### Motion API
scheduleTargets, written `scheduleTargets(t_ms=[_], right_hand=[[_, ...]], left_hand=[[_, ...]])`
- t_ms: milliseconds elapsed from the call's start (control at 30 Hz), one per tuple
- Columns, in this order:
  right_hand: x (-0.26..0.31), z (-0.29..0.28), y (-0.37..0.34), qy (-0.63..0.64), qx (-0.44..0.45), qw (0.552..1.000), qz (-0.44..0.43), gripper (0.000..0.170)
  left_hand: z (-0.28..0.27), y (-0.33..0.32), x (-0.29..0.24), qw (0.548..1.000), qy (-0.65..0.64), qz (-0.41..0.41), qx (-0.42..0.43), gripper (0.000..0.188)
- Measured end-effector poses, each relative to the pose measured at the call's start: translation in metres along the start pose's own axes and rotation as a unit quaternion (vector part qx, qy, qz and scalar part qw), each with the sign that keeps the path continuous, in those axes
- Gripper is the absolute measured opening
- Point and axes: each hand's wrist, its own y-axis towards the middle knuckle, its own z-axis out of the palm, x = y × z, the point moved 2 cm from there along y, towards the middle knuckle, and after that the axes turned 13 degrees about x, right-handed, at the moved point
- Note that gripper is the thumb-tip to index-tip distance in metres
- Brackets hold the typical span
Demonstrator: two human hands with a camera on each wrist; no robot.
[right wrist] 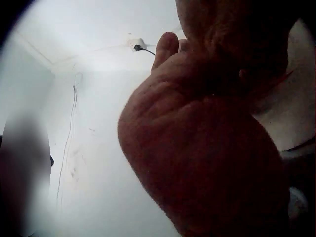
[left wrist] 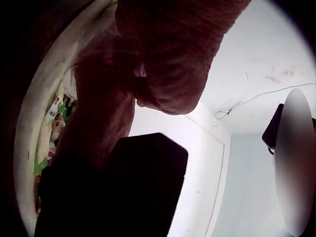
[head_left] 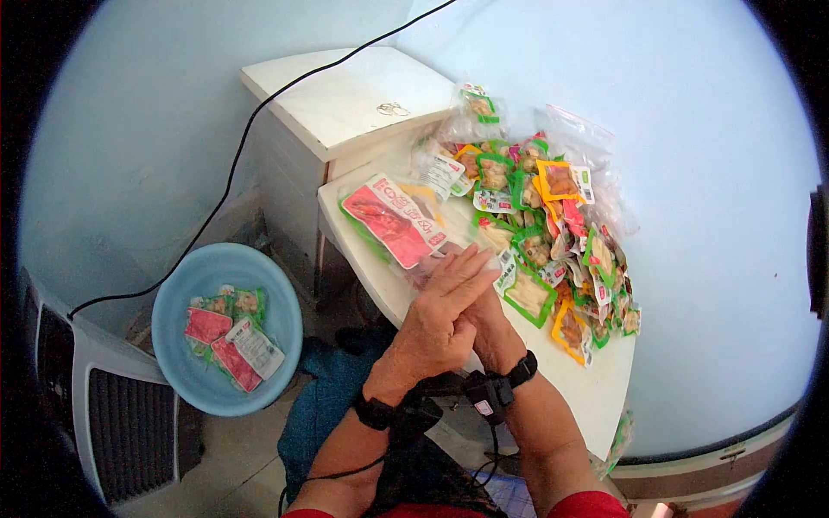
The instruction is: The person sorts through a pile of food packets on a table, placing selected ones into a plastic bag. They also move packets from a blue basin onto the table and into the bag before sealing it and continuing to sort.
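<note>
My left hand (head_left: pixel 427 332) lies across my right hand (head_left: pixel 494 332) at the table's front edge, its fingers extended over the back of the right one. The right fingers are mostly hidden beneath it. Just beyond the fingertips, a clear plastic bag holding a pink-and-white packet (head_left: pixel 393 220) rests on the white table (head_left: pixel 561 393), its near end close to the hands. Whether the right fingers grip this bag cannot be seen. In both wrist views the hands are dark and close together, with no packet visible between them.
A heap of small green, orange and red food packets (head_left: pixel 531 220) covers the table's far right part. A blue basin (head_left: pixel 177 371) with several packets stands on the floor at left. A raised white surface (head_left: pixel 345 99) is behind, crossed by a black cable (head_left: pixel 231 173).
</note>
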Motion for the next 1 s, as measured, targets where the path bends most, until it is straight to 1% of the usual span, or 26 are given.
scheduleTargets(t_ms=[200,300,333,367,400,433,467,567,667,733,767,833,900,933,967,1000], right_hand=[[0.019,-0.015,-0.018,-0.093,-0.011,0.996,0.003,0.016],[0.039,-0.032,-0.027,-0.114,-0.046,0.99,0.07,0.006],[0.039,-0.044,-0.025,-0.199,-0.081,0.974,0.071,0.013],[0.043,-0.047,-0.022,-0.321,-0.119,0.939,0.029,0.016],[0.049,-0.049,-0.02,-0.437,-0.156,0.885,-0.011,0.019],[0.052,-0.051,-0.019,-0.546,-0.192,0.814,-0.049,0.022],[0.046,-0.057,-0.015,-0.559,-0.206,0.787,-0.157,0.029],[0.03,-0.067,0.001,-0.5,-0.146,0.833,-0.187,0.028],[0.021,-0.075,0.007,-0.484,-0.098,0.859,-0.135,0.024],[0.02,-0.077,0.008,-0.362,-0.062,0.926,-0.088,0.024],[0.019,-0.078,0.01,-0.296,-0.043,0.952,-0.064,0.026],[0.016,-0.08,0.013,-0.225,-0.018,0.972,-0.066,0.023],[0.022,-0.082,0.007,-0.158,0.006,0.985,-0.067,0.023],[0.018,-0.086,0.009,-0.098,0.024,0.994,-0.052,0.025],[0.016,-0.09,0.008,-0.069,0.024,0.996,-0.047,0.026],[0.017,-0.094,0.008,-0.043,0.024,0.998,-0.044,0.027]], left_hand=[[-0.001,-0.001,0.002,1.0,0.022,-0.01,-0.004,0.055],[-0.001,-0.002,-0.001,0.999,0.03,-0.023,-0.002,0.054],[-0.001,-0.001,-0.003,0.999,0.037,-0.028,0.003,0.054],[-0.001,0.0,-0.005,0.999,0.036,-0.035,0.003,0.054],[0.0,0.0,-0.007,0.998,0.035,-0.043,0.004,0.053],[0.001,0.001,-0.009,0.998,0.033,-0.051,0.004,0.053],[0.002,0.002,-0.01,0.998,0.041,-0.052,0.008,0.053],[0.002,0.004,-0.012,0.996,0.062,-0.054,0.022,0.05],[-0.002,0.006,-0.012,0.992,0.094,-0.059,0.057,0.047],[-0.008,0.005,-0.019,0.984,0.13,-0.068,0.098,0.045],[-0.012,0.001,-0.021,0.983,0.124,-0.084,0.107,0.044],[-0.02,-0.007,-0.027,0.979,0.113,-0.112,0.127,0.041],[-0.024,-0.012,-0.037,0.972,0.154,-0.127,0.121,0.05],[-0.024,-0.016,-0.041,0.968,0.179,-0.134,0.117,0.053],[-0.025,-0.019,-0.044,0.963,0.203,-0.14,0.111,0.056],[-0.025,-0.025,-0.041,0.947,0.238,-0.144,0.161,0.067]])
